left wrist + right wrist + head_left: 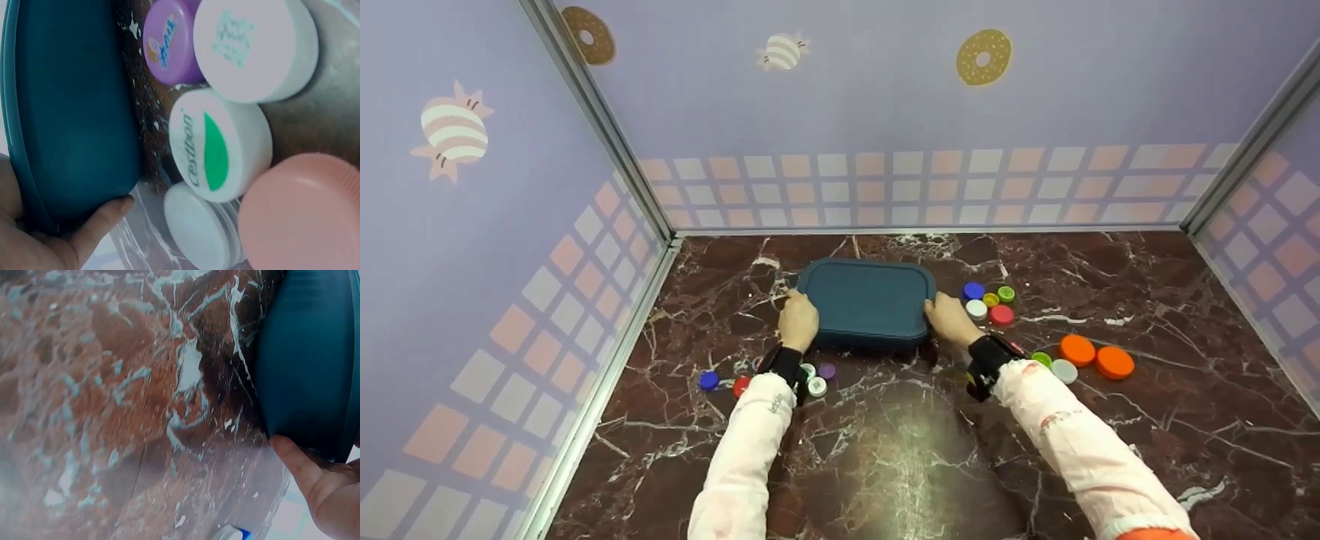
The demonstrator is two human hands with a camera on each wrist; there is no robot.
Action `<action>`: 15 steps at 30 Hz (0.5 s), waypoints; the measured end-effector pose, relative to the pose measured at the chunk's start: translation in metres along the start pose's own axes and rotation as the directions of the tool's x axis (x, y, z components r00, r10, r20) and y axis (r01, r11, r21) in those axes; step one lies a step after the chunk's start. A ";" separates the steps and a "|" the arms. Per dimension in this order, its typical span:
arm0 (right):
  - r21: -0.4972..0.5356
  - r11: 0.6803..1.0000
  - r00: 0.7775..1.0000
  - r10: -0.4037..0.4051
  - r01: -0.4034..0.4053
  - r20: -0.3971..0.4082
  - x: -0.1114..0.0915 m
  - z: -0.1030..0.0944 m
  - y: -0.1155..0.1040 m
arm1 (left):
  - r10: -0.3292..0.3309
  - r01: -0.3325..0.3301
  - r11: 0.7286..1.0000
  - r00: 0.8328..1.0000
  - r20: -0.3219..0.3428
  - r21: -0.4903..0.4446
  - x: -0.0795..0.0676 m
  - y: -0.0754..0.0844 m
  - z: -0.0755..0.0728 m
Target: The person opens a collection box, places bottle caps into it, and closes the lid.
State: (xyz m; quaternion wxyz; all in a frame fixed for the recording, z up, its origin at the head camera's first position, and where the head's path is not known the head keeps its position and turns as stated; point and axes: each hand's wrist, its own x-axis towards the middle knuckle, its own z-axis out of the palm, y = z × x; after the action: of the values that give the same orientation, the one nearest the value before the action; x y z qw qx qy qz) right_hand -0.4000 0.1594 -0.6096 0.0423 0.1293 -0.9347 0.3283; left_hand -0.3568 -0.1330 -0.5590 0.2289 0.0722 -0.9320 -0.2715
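- Blue cap (709, 381), 1 pc: lower L of frame, on table (900, 472), dk red-brown w/ white veins.
- Red cap (741, 385), 1 pc: just R of blue cap, partly behind L sleeve (742, 457).
- L hand (798, 321): L of ctr; fingers curled in, gripping L end of teal box (870, 300), thumb along its side per L wrist view.
- White caps (817, 387) & purple cap (827, 371): below ctr, beside L wrist; one white cap w/ green mark & lettering.
- Teal box: ctr of frame, flat face up, rounded corners, betw. both hands; can't tell if resting on table or slightly raised.
- R hand (952, 320): R of ctr; fingers curled in, gripping R end of box.
- Cap cluster (991, 300), 5 pcs: R of R hand; blue, white, yellow, green, red.
- Green cap (1042, 359) & pale cap (1064, 371): lower, by R sleeve (1080, 442).
- Orange caps (1114, 362), 2 pcs: farther R, side by side.
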 end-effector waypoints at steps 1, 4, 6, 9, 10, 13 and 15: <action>-0.001 1.000 1.000 0.008 -0.008 0.008 0.005 0.002 0.009 | 0.027 -0.028 1.000 1.000 -0.010 -0.013 -0.002 0.001 0.000; 0.014 1.000 1.000 -0.008 0.008 0.022 0.000 -0.007 0.013 | 0.025 -0.020 0.998 0.996 0.080 -0.067 -0.010 0.015 -0.013; 0.022 0.999 0.999 -0.026 0.025 0.031 -0.002 -0.010 0.020 | 0.040 -0.032 0.997 0.992 0.117 -0.070 -0.015 0.025 -0.025; 0.023 0.999 0.999 -0.037 0.037 0.028 -0.012 -0.020 0.020 | 0.015 -0.005 0.999 0.974 0.224 -0.045 -0.017 0.034 -0.034; 0.038 0.999 0.999 -0.007 0.005 0.052 -0.019 -0.029 0.010 | 0.038 -0.030 0.999 0.974 0.222 -0.036 -0.015 0.027 -0.024; 0.063 0.997 0.996 0.044 -0.049 0.076 -0.040 -0.056 -0.020 | 0.133 -0.131 0.991 0.968 0.212 -0.024 0.001 -0.013 0.032; 0.083 0.994 0.995 0.062 -0.069 0.084 -0.052 -0.069 -0.034 | 0.183 -0.186 0.983 0.953 0.243 -0.011 0.014 -0.049 0.083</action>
State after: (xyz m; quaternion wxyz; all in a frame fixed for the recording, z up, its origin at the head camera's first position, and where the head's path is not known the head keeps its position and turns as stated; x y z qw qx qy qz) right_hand -0.3408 0.1882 -0.5437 -0.0122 0.1135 -0.9244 0.3640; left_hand -0.4072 -0.1383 -0.6423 0.1368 -0.0476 -0.9573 -0.2502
